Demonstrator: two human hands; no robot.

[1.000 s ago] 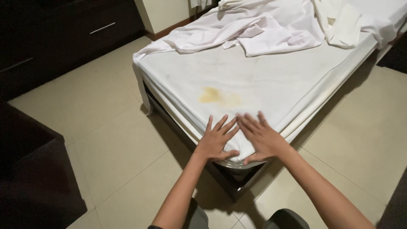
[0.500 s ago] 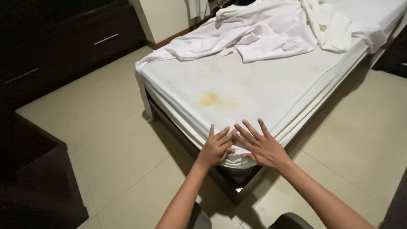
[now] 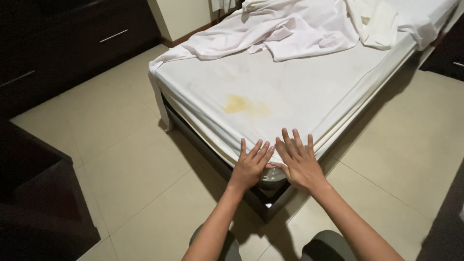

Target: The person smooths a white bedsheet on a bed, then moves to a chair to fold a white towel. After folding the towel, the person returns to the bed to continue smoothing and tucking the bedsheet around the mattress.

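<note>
1. Dark cabinet [image 3: 34, 193]: well to the left of both hands, standing on the tiled floor [image 3: 130, 159].
2. Dark drawer unit [image 3: 72, 43]: far ahead and left of the hands, against the wall.
3. Left hand [image 3: 251, 164]: flat, fingers spread and empty, palm pressed on the fitted sheet [image 3: 290, 92] at the near corner of the mattress; it grips nothing.
4. Right hand [image 3: 298, 162]: just beside the left, likewise flat and spread on the same corner, thumb almost touching the left hand's fingers.
5. Fitted sheet: white, stretched over the mattress directly under and ahead of the hands, with a yellowish stain [image 3: 244, 104] just beyond the fingertips. Judged light, soft and pliant; it would bunch rather than hold shape, and is best taken at the corner hem below the palms.
6. Bed frame [image 3: 266, 200]: dark, directly beneath the hands.
7. Crumpled white linen [image 3: 285, 29]: heaped well beyond the hands, far end of the bed.
</note>
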